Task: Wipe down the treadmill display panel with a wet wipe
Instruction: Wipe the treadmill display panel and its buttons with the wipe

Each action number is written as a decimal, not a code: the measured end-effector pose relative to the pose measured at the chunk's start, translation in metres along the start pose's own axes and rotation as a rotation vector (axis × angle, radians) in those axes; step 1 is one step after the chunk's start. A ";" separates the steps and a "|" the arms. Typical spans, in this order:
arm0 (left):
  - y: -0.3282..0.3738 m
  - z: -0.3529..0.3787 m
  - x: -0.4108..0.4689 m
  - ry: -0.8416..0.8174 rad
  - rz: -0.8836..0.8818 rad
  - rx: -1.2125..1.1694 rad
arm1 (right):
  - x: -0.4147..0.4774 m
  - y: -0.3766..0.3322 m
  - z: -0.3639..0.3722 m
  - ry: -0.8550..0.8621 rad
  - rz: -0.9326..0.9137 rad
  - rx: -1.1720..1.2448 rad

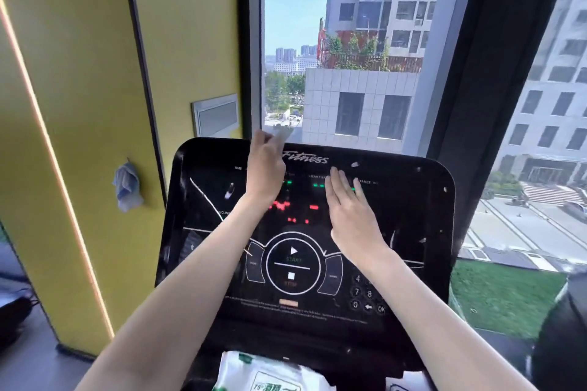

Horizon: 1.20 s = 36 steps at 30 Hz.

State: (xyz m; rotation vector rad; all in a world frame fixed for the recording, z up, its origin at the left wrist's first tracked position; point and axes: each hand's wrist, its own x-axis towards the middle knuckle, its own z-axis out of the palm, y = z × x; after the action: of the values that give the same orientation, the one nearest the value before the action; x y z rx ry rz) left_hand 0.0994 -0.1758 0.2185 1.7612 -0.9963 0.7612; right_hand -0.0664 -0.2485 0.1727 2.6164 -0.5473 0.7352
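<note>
Pinched in the left hand at the top edge of the treadmill display panel is a blurred pale wet wipe. The right hand lies flat on the panel, fingers straight, holding nothing. White streaks and specks mark both sides of the panel, so most of the wiping looks left to do.

The head-worn camera is looking forward and down from close before the treadmill display panel, facing the window beyond it.
</note>
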 end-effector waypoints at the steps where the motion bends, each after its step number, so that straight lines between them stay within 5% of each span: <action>1: 0.002 0.001 0.002 0.075 -0.150 -0.012 | 0.000 -0.001 0.001 0.007 0.008 0.000; 3: 0.019 0.005 -0.004 0.065 -0.121 0.024 | 0.001 -0.004 0.004 0.007 0.026 0.020; 7: 0.035 0.017 -0.013 -0.240 0.352 0.084 | 0.002 0.001 -0.001 0.012 0.021 0.037; 12: 0.034 0.019 -0.003 0.027 -0.102 -0.029 | -0.006 0.014 -0.013 0.083 0.038 0.145; 17: 0.061 0.036 -0.017 -0.315 0.355 -0.059 | -0.020 0.030 -0.010 0.134 0.189 0.149; 21: 0.055 0.035 -0.004 -0.041 -0.115 -0.111 | -0.023 0.041 -0.018 0.106 0.172 0.163; 26: 0.075 0.045 -0.021 -0.232 0.365 -0.013 | -0.026 0.045 -0.013 0.091 0.140 0.149; 30: 0.065 0.044 -0.010 0.001 -0.038 -0.034 | -0.027 0.046 -0.012 0.104 0.137 0.201; 34: 0.091 0.052 -0.032 -0.161 0.372 0.061 | -0.026 0.049 -0.006 0.112 0.142 0.197; 36: 0.087 0.054 -0.027 -0.159 0.411 0.042 | -0.026 0.052 -0.006 0.110 0.135 0.199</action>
State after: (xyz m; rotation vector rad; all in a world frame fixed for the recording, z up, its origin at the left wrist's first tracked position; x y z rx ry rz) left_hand 0.0141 -0.2373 0.2135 1.6919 -1.4872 0.9099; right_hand -0.1130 -0.2839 0.1751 2.7182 -0.6529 1.0177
